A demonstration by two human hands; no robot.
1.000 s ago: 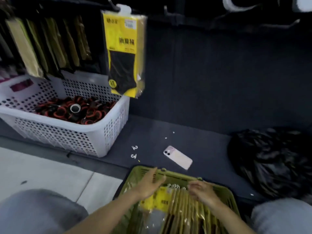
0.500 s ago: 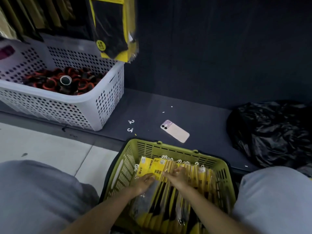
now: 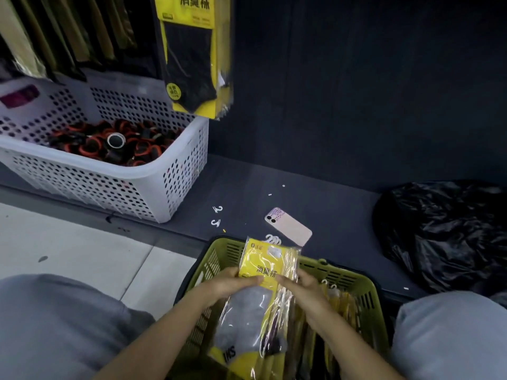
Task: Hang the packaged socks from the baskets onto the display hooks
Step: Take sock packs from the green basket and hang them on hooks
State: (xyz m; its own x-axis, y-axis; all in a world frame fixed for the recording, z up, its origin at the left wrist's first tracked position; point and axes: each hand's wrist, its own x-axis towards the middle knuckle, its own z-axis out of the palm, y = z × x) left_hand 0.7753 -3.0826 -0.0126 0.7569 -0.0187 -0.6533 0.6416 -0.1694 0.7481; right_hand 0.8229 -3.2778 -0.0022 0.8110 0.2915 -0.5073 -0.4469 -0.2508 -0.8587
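A stack of yellow sock packs (image 3: 267,272) with white hangers at the top is lifted partly out of the green basket (image 3: 354,278). My left hand (image 3: 233,282) grips the stack's left side and my right hand (image 3: 303,286) grips its right side. More yellow packs (image 3: 337,300) stand in the basket behind my right hand. One yellow pack of black socks (image 3: 192,58) hangs from the display above the white basket. Other hanging packs (image 3: 55,31) fill the upper left.
A white perforated basket (image 3: 153,185) of red and black items stands on the dark shelf at left. A pink phone (image 3: 288,226) and small white hooks (image 3: 216,215) lie on the shelf (image 3: 315,193). A black plastic bag (image 3: 444,231) sits at right. My knees flank the green basket.
Both hands closed on a stack of packs in the green basket and raised it above the rim. The view dropped lower toward the basket.
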